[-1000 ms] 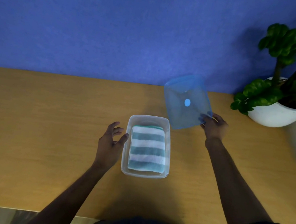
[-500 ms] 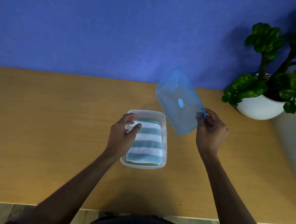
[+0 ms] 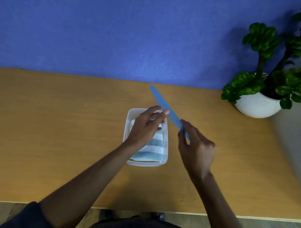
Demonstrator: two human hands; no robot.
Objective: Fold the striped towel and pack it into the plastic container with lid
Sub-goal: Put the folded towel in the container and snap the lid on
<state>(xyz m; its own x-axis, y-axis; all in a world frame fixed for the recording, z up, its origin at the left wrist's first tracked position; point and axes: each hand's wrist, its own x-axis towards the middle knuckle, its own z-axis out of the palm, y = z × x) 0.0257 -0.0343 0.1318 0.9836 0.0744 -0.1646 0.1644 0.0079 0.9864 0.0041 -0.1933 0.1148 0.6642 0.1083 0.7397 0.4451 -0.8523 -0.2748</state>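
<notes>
I had the striped towel (image 3: pixel 152 148) folded and lying inside the plastic container (image 3: pixel 165 154), which sat on the tabletop (image 3: pixel 49 119) with its long axis running away from me. My right hand (image 3: pixel 196 150) was closed on the near end of the blue lid (image 3: pixel 166 107), pinching it between thumb and fingers. The lid stood almost on edge to my view, tilted, its far end up and to the left, over the container's far right corner. My left hand (image 3: pixel 144 130) hovered over the towel, fingers loosely spread and closed on nothing, 1 fingertip at or very near the lid's edge; I couldn't tell whether it touched.

What mattered for the next move: the container lay just left of and below the lid, so the lid had to swing flat and turn until its long axis matched the container's. My left hand was nearer to the container and, I judged, had to clear out first or guide the free edge down.
</notes>
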